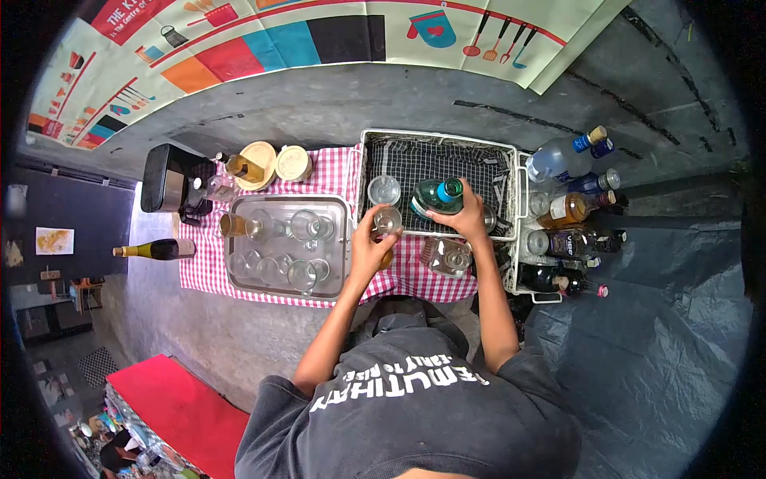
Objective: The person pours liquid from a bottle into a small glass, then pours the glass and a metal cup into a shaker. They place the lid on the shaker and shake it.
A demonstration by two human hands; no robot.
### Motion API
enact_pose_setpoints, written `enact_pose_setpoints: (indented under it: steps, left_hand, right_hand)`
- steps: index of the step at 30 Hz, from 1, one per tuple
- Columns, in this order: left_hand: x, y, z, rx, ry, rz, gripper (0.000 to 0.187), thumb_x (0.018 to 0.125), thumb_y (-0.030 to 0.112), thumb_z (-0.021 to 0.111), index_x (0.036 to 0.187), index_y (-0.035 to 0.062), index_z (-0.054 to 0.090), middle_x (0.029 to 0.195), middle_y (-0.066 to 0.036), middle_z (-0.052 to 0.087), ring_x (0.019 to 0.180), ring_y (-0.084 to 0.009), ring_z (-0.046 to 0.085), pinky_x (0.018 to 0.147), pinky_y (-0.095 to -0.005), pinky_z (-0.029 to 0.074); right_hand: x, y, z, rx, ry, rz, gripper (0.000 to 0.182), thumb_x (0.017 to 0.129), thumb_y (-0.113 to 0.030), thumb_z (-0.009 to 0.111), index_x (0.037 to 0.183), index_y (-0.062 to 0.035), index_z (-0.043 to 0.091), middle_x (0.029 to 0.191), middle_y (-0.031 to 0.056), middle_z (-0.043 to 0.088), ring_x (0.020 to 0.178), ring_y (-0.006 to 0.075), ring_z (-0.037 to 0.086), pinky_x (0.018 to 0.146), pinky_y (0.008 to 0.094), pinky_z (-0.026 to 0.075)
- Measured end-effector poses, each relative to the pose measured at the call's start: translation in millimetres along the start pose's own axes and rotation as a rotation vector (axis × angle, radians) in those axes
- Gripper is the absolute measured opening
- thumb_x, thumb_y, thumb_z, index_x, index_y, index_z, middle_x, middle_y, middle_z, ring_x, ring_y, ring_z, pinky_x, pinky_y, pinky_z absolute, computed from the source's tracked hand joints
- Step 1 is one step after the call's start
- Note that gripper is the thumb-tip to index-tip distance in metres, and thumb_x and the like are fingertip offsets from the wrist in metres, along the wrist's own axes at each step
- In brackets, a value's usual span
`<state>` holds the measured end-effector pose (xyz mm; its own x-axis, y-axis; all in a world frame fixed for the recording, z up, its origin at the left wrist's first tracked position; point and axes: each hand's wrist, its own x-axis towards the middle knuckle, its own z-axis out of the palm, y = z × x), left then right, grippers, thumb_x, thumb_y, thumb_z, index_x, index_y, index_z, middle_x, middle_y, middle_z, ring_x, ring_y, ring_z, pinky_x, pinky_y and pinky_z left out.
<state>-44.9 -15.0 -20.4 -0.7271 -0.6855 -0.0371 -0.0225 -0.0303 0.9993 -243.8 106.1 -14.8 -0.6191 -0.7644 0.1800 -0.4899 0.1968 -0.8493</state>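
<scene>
My left hand [375,243] is closed around a small clear drinking glass [388,219] at the front edge of the wire basket [441,137]. In my right hand [469,214] is a green glass bottle [435,199] with a blue band at its neck, tilted, its mouth toward the upper right. Glass and bottle are a short gap apart. Another clear glass [384,190] stands in the basket just beyond my left hand. Below the right hand, a clear square decanter [449,258] rests on the checked cloth [207,267]. I cannot make out liquid in the held glass.
Left of my hands, a metal tray [349,231] carries several stemmed glasses. A black coffee machine [171,180], wooden-lidded jars [294,163] and a dark wine bottle [155,249] are farther left. Several bottles [566,209] crowd a white rack [521,191] on the right.
</scene>
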Motion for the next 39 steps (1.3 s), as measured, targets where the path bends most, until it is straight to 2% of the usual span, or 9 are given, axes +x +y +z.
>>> enact_pose_setpoints:
  steps: [7, 12, 17, 19, 21, 26, 29, 33, 39]
  left_hand:
    - [-5.6, 14.7, -6.8, -0.034, 0.019, 0.005, 0.051, 0.081, -0.005, 0.067, 0.128, -0.0008, 0.049, 0.111, -0.008, 0.061, 0.100, -0.0135, 0.060, 0.087, -0.0282, 0.050]
    - [-8.6, 7.3, -12.4, -0.077, 0.039, -0.008, 0.054, 0.077, -0.007, 0.066, 0.128, 0.0010, 0.051, 0.117, -0.012, 0.061, 0.103, -0.0150, 0.061, 0.085, -0.0292, 0.052]
    - [-12.2, 19.3, -10.7, -0.111, 0.019, 0.001, 0.055, 0.077, -0.009, 0.065, 0.129, 0.0003, 0.050, 0.115, -0.011, 0.061, 0.104, -0.0165, 0.061, 0.088, -0.0297, 0.052]
    - [-14.0, 25.3, -11.7, -0.104, -0.007, -0.007, 0.055, 0.077, -0.009, 0.064, 0.129, 0.0002, 0.050, 0.115, -0.011, 0.060, 0.104, -0.0169, 0.061, 0.088, -0.0299, 0.052]
    - [-15.3, 27.9, -10.6, -0.072, -0.012, 0.001, 0.054, 0.077, -0.010, 0.064, 0.129, 0.0004, 0.050, 0.115, -0.011, 0.060, 0.104, -0.0165, 0.061, 0.089, -0.0302, 0.052]
    - [-20.5, 32.8, -11.4, -0.104, -0.046, 0.001, 0.052, 0.078, -0.008, 0.065, 0.128, 0.0007, 0.050, 0.114, -0.010, 0.059, 0.103, -0.0158, 0.061, 0.089, -0.0300, 0.052]
    - [-25.6, 38.3, -14.3, -0.106, -0.096, 0.004, 0.050, 0.082, -0.001, 0.069, 0.128, 0.0007, 0.050, 0.112, -0.007, 0.059, 0.104, -0.0142, 0.059, 0.090, -0.0292, 0.049]
    - [-31.5, 36.7, -18.3, -0.125, -0.134, 0.004, 0.050, 0.081, -0.001, 0.069, 0.127, 0.0001, 0.050, 0.110, -0.007, 0.060, 0.103, -0.0142, 0.059, 0.091, -0.0292, 0.049]
    - [-38.3, 29.3, -25.2, -0.146, -0.238, 0.016, 0.053, 0.080, -0.007, 0.066, 0.130, 0.0012, 0.049, 0.116, -0.007, 0.059, 0.106, -0.0143, 0.060, 0.091, -0.0297, 0.051]
  right_hand:
    - [0.1, -4.1, -12.9, -0.084, 0.139, 0.008, 0.058, 0.059, -0.031, 0.089, 0.103, -0.0091, 0.057, 0.093, 0.0087, 0.071, 0.088, 0.0238, 0.071, 0.078, 0.0364, 0.058]
    - [-1.1, -8.9, -41.8, -0.103, 0.318, 0.040, 0.067, 0.055, -0.031, 0.092, 0.103, -0.0078, 0.053, 0.093, 0.0089, 0.066, 0.086, 0.0243, 0.067, 0.077, 0.0376, 0.054]
    - [-14.0, -56.5, -76.8, -0.058, 0.525, -0.070, 0.072, 0.057, -0.022, 0.093, 0.114, -0.0035, 0.053, 0.099, 0.0098, 0.065, 0.091, 0.0238, 0.066, 0.083, 0.0369, 0.053]
    - [-20.7, -66.9, -86.6, 0.072, 0.589, -0.101, 0.069, 0.058, -0.019, 0.092, 0.113, -0.0029, 0.054, 0.100, 0.0101, 0.066, 0.091, 0.0234, 0.066, 0.083, 0.0362, 0.053]
    - [-32.7, -85.6, -97.2, 0.113, 0.610, -0.053, 0.068, 0.057, -0.006, 0.089, 0.115, -0.0007, 0.053, 0.106, 0.0089, 0.061, 0.097, 0.0198, 0.061, 0.089, 0.0346, 0.049]
    - [-62.7, -102.2, -102.0, 0.186, 0.806, -0.092, 0.069, 0.061, -0.001, 0.085, 0.121, -0.0003, 0.051, 0.109, 0.0079, 0.060, 0.097, 0.0195, 0.061, 0.090, 0.0341, 0.049]
    - [-80.6, -111.7, -97.9, 0.242, 0.952, -0.104, 0.063, 0.060, -0.009, 0.087, 0.113, 0.0008, 0.054, 0.105, 0.0102, 0.062, 0.093, 0.0209, 0.064, 0.086, 0.0347, 0.051]
    - [-112.1, -118.9, -96.1, 0.204, 0.985, -0.077, 0.064, 0.060, -0.012, 0.088, 0.113, 0.0007, 0.053, 0.105, 0.0100, 0.062, 0.094, 0.0205, 0.063, 0.086, 0.0349, 0.051]
    - [-154.2, -138.8, -87.4, -0.060, 1.004, -0.041, 0.065, 0.061, -0.020, 0.088, 0.113, 0.0014, 0.055, 0.102, 0.0094, 0.063, 0.091, 0.0202, 0.064, 0.083, 0.0335, 0.051]
